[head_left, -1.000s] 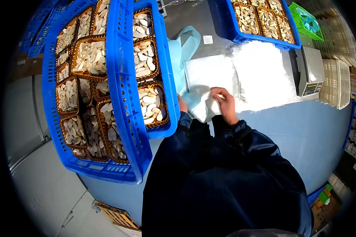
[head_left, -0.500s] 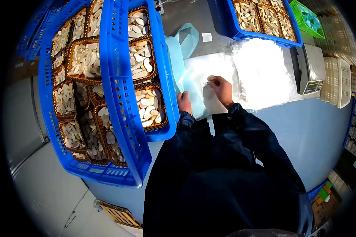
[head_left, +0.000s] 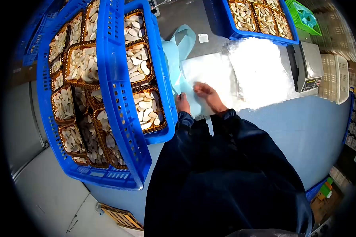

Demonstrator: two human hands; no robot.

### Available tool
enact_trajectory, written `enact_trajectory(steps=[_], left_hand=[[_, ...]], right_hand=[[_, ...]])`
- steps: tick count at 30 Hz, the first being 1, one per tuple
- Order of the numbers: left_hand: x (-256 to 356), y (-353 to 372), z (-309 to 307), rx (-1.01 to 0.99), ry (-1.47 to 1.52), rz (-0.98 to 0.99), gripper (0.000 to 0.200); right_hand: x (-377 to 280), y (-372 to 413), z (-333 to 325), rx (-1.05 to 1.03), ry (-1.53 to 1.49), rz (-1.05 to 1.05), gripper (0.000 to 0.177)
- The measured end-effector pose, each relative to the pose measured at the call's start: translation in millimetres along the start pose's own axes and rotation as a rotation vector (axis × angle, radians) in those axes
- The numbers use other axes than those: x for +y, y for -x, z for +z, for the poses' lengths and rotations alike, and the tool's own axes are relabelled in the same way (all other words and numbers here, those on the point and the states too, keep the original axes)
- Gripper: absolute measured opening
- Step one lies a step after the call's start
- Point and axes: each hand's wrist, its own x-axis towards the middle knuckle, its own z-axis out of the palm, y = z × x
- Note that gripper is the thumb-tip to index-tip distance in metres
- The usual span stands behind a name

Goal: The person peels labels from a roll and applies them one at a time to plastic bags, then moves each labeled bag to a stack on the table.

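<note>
A light blue bag (head_left: 171, 55) with a looped handle lies on the metal table beside the blue crate. My left hand (head_left: 182, 104) is closed on the edge of this bag, close to the crate's rim. Over the lower part of the bag is my right hand (head_left: 209, 97), slightly blurred, its fingers bent toward the left; whether they hold anything is hard to see. Clear plastic bags (head_left: 211, 69) lie just beyond it, and a bright, overexposed stack of plastic bags (head_left: 261, 75) is to their right.
Blue crates (head_left: 126, 114) with brown baskets of sliced pale pieces stand at the left. Another blue crate (head_left: 261, 36) is at the back, near a green basket (head_left: 303, 17). A scale (head_left: 310, 65) stands at the right, beside stacked cream baskets (head_left: 336, 79).
My right hand has moved left, away from the clear bags and toward my left hand, and no longer pinches the plastic. My left hand has barely moved.
</note>
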Motion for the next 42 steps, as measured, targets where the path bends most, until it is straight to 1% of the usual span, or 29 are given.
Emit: enact_trajectory(steps=[1,2,4,5,6,7,8,9,10,12,14,16,19,20,22,23,24,25,26,28,29,31,32,34,35,37,38,39,42], left_hand=[[-3,-4,0,0.004,-0.016,0.003,0.028],[1,-5,0,0.016,-0.029,0.006,0.027],[0,-5,-1,-0.017,-0.080,0.002,0.024],[-5,-10,0,-0.039,0.029,0.013,0.025],[-12,-11,-4,-0.055,0.131,0.017,0.027],[-12,-14,-11,-0.143,0.153,-0.010,0.027],[-7,-10,-6,-0.024,0.235,0.001,0.022],[-2,-4,-6,-0.033,0.329,-0.031,0.024],[18,11,-4,-0.043,0.424,-0.067,0.025],[54,35,-2,-0.045,0.450,-0.112,0.028],[73,45,-3,-0.071,0.461,-0.182,0.029],[77,50,-5,-0.117,0.504,-0.161,0.034],[66,51,-8,-0.289,0.020,-0.068,0.044],[55,45,-13,-0.245,-0.091,0.053,0.043],[44,36,-19,-0.135,0.043,0.032,0.041],[49,42,-18,-0.071,0.166,-0.013,0.040],[40,34,-19,-0.076,0.166,-0.011,0.040],[19,17,-24,-0.056,0.072,0.019,0.041],[19,14,-24,-0.035,-0.022,0.049,0.042],[14,12,-20,-0.062,0.062,-0.004,0.045],[10,10,-18,-0.027,0.030,0.023,0.048],[9,12,-19,0.033,-0.014,0.017,0.054],[14,15,-20,-0.007,-0.039,-0.021,0.058],[21,19,-14,0.097,-0.119,-0.001,0.056],[24,20,-14,0.095,-0.120,-0.001,0.056],[29,21,-17,-0.130,0.038,-0.024,0.056],[25,18,-16,-0.130,0.037,-0.024,0.056],[20,15,-14,-0.069,0.008,-0.020,0.055],[19,16,-9,0.046,-0.036,-0.046,0.055]], right_hand=[[6,-16,-19,0.209,0.108,-0.324,0.034],[-8,-24,-31,0.397,0.320,-0.570,0.034],[-29,-17,-43,0.548,0.720,-0.646,0.029],[-42,-8,-34,0.514,0.805,-0.565,0.022],[-50,1,-21,0.393,0.728,-0.460,0.019],[-49,9,-15,0.158,0.710,-0.254,0.030],[-38,16,-6,0.114,0.787,-0.183,0.042],[-29,26,-3,0.039,0.728,-0.137,0.050],[-23,31,1,-0.090,0.601,-0.039,0.035],[3,34,0,-0.109,0.265,-0.051,0.025],[-3,43,5,-0.050,0.204,-0.076,0.027],[-11,44,7,-0.071,0.114,-0.119,0.031],[-19,38,5,-0.042,0.166,-0.116,0.031],[-20,34,3,-0.034,0.251,-0.211,0.034],[-31,27,-13,0.319,0.929,-0.349,0.044],[-35,25,-19,0.501,1.115,-0.467,0.050],[-38,23,-24,0.690,1.293,-0.586,0.055],[-42,23,-30,0.675,1.294,-0.427,0.058],[-38,19,-35,0.689,1.282,-0.260,0.052],[-31,12,-42,0.787,1.165,-0.326,0.038],[-30,7,-49,0.789,1.166,-0.329,0.038],[-27,5,-60,0.722,1.050,-0.173,0.022],[-27,6,-63,0.724,1.049,-0.174,0.022],[-30,12,-66,0.711,1.087,-0.306,0.017],[-34,16,-65,0.693,1.192,-0.269,0.016],[-42,24,-63,0.687,1.238,-0.337,0.017],[-46,29,-62,0.678,1.284,-0.404,0.017],[-50,32,-60,0.695,1.294,-0.522,0.017],[-85,55,-50,0.662,1.184,-0.538,0.018]])
